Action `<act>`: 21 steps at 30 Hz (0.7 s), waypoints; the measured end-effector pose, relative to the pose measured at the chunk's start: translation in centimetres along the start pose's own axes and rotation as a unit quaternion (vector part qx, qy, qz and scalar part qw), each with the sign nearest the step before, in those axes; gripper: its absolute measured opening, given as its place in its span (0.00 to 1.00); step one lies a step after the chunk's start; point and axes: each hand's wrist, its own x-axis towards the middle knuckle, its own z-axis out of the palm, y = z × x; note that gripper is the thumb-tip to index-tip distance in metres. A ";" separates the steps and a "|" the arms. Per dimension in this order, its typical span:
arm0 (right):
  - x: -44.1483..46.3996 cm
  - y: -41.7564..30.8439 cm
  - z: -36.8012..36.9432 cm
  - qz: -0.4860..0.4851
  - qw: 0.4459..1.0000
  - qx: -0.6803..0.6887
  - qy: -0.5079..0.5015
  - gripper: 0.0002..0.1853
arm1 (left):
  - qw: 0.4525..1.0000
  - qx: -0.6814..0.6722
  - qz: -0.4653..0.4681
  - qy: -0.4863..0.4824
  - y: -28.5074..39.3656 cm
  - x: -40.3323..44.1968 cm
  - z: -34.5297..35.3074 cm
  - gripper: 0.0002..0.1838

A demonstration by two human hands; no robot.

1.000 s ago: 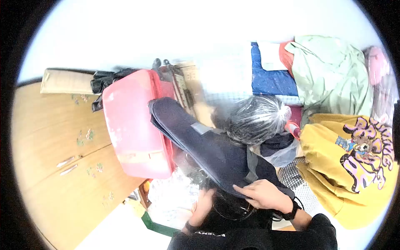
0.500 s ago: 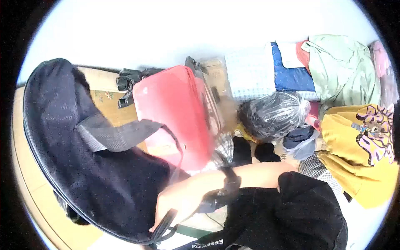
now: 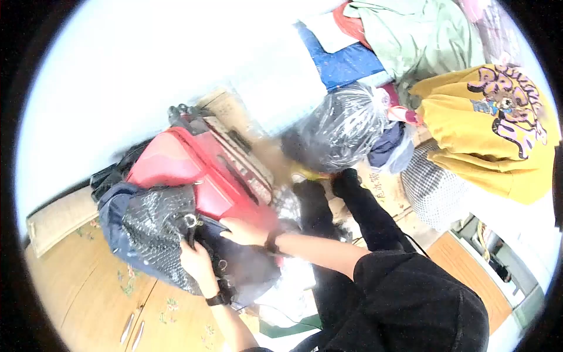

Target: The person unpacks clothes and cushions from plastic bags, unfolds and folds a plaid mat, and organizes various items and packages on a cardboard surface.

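Observation:
A dark blue bag [image 3: 114,226] hangs at the left, partly in front of the pink-red suitcase [image 3: 170,158]. Against it lies a black, shiny, textured bag [image 3: 155,226] with a metal ring. My left hand [image 3: 198,265] is closed on the black strap below that ring. My right hand [image 3: 246,232] reaches in from the right, its fingers at the dark fabric's upper edge beside the suitcase; the fingertips partly merge with the cloth. The lower part of the dark fabric is blurred.
Wooden cabinet doors [image 3: 94,293] are at lower left. Beyond the person's legs lies a clear plastic bag with dark contents [image 3: 346,126]. A yellow garment [image 3: 469,126], green cloth [image 3: 419,38] and blue fabric [image 3: 346,61] are at upper right. A checked bundle [image 3: 431,185] lies below the yellow garment.
The dark bag has swung from the far left to beside the suitcase, and its textured black part and ring now show. Both hands are now visible on it. The view has turned and shifted.

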 end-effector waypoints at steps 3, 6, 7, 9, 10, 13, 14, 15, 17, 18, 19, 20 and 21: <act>-0.4 1.8 1.6 0.016 0.998 -0.012 0.053 0.18 | 0.994 0.022 -0.072 -0.076 2.3 -1.3 -1.1 0.28; -1.7 -0.4 -3.5 -0.049 0.993 -0.060 0.086 0.16 | 0.994 -0.030 -0.016 -0.099 1.8 -2.6 0.5 0.40; -2.0 0.0 -5.7 -0.059 0.989 -0.080 0.106 0.16 | 0.993 -0.058 -0.007 -0.106 2.4 -3.0 0.3 0.41; -2.7 4.4 -9.8 -0.049 0.977 -0.109 0.178 0.14 | 0.988 -0.106 -0.019 -0.109 2.7 -3.1 0.2 0.40; -3.5 7.0 -12.6 -0.020 0.968 -0.136 0.208 0.13 | 0.986 -0.128 -0.019 -0.103 2.7 -3.2 0.0 0.39; -8.0 15.3 -22.0 0.135 0.911 -0.252 0.297 0.12 | 0.984 -0.144 -0.030 -0.099 1.8 -3.9 0.6 0.36; -10.1 16.2 -25.2 0.188 0.880 -0.302 0.314 0.11 | 0.982 -0.160 -0.034 -0.097 1.3 -4.3 1.0 0.34; -12.6 20.7 -28.2 0.256 0.848 -0.382 0.265 0.10 | 0.970 -0.213 -0.059 -0.102 1.5 -4.7 1.1 0.32; -17.2 23.0 -33.3 0.341 0.799 -0.417 0.267 0.12 | 0.962 -0.239 -0.107 -0.082 2.0 -6.1 1.6 0.31; -19.4 25.9 -35.5 0.411 0.765 -0.435 0.238 0.13 | 0.966 -0.220 -0.120 -0.059 2.6 -7.2 2.2 0.31; -21.1 25.5 -37.5 0.406 0.771 -0.436 0.225 0.15 | 0.964 -0.224 -0.135 -0.039 2.9 -8.1 2.9 0.30; -23.0 26.4 -39.3 0.408 0.736 -0.508 0.186 0.15 | 0.966 -0.212 -0.148 0.003 5.3 -9.2 2.5 0.30; -24.8 28.7 -41.1 0.385 0.728 -0.544 0.162 0.14 | 0.965 -0.202 -0.161 0.048 7.8 -10.0 2.5 0.29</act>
